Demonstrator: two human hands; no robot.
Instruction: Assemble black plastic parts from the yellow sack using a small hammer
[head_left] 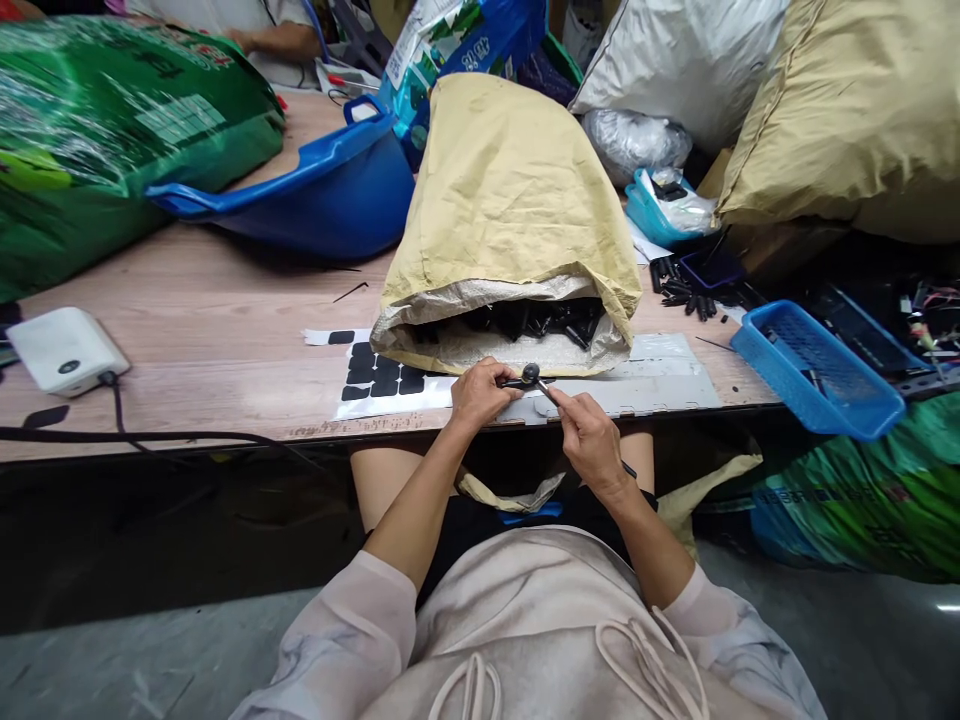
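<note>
Just below the frame's centre, the left hand [478,392] pinches a small black piece [513,383] that pokes rightward past its fingertips; lower right, the right hand [592,440] grips a slim tool [547,393], its round dark head overlapping the piece.

Over on the left, a bulging green bag [127,140] takes up the far corner, a deep blue basin [330,190] sits right beside it, and nearer the edge there's a white box [67,350] with a black cable [116,405] running from its corner! Across at the back right, a white sack [690,60] and a big tan sack [862,130] crowd in above a turquoise basket [651,215] of plastic wrapping, while a blue basket [840,400] holds the near edge, shiny green packaging [862,500] slumped below!
</note>
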